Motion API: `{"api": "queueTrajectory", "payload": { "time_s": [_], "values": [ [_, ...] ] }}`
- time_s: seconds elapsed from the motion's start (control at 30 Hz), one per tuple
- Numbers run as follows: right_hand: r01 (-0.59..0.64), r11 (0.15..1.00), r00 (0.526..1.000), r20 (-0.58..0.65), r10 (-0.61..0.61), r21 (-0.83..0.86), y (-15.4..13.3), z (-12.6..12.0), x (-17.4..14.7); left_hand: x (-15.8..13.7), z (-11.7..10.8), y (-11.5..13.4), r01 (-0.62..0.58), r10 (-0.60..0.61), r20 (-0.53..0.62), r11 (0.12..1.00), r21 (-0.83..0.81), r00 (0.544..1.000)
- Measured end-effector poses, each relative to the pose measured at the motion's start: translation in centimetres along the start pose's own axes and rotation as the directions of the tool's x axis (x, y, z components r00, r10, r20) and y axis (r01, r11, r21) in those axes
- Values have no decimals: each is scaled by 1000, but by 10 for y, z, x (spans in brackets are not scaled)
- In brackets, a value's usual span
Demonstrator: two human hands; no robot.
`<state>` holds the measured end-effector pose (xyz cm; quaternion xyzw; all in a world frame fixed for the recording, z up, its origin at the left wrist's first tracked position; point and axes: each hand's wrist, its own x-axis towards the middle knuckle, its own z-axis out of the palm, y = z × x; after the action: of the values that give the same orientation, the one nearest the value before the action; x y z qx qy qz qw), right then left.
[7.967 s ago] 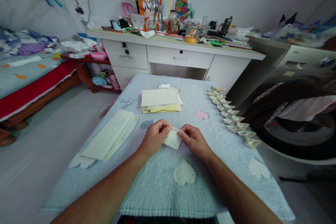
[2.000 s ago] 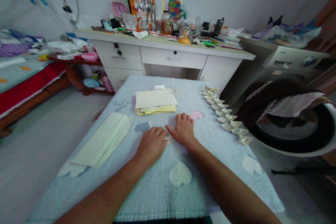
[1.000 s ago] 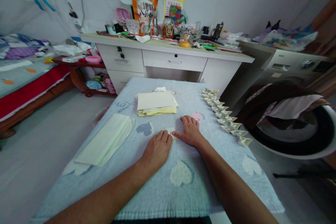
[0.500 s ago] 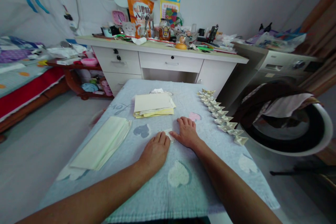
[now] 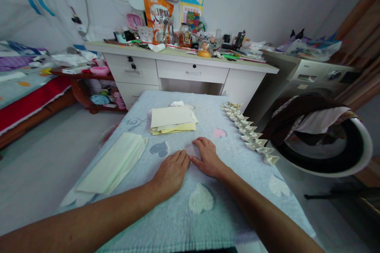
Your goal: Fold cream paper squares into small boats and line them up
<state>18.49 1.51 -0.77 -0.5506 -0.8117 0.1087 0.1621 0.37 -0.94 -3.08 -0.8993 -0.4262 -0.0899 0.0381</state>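
Observation:
A small pale piece of paper [image 5: 192, 150] lies on the cloth-covered table between my hands, largely hidden by the fingers. My left hand [image 5: 171, 172] is palm down with its fingers held together, pressing on the paper's left and near side. From the right, my right hand [image 5: 208, 158] grips the paper, thumb at the near edge and fingertips at the far edge. The thumb meets the left fingertips. Beyond the hands sits a stack of cream and yellow paper sheets [image 5: 172, 116]. To the left lie long folded pale-green sheets [image 5: 111, 164].
Several folded paper boats [image 5: 249, 138] form a slanting row along the table's right side. A patterned cloth [image 5: 133, 221] covers the table. Behind stands a white desk [image 5: 192, 67] crowded with jars and packets. At right, a washing machine [image 5: 314, 75] has its round door open.
My right hand has shifted slightly left and its fingers have drawn closer together, nearer my left hand. The paper between them shows at a changed angle. The view has tilted slightly.

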Motion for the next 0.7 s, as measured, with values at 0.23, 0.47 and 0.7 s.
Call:
{"api": "queueTrajectory", "payload": {
  "time_s": [0.23, 0.47, 0.7],
  "values": [
    [123, 990, 989, 78, -128, 67, -9, 0, -9, -4, -6, -4, 58, -64, -45, 991, -119, 997],
    [165, 983, 984, 61, -170, 81, -2, 3, -10, -6, 0, -8, 80, -92, -86, 987, -137, 992],
    [158, 981, 987, 9, -160, 108, 4, 7, -8, -7, -1, -12, 58, -79, -79, 970, -235, 994]
  ]
}}
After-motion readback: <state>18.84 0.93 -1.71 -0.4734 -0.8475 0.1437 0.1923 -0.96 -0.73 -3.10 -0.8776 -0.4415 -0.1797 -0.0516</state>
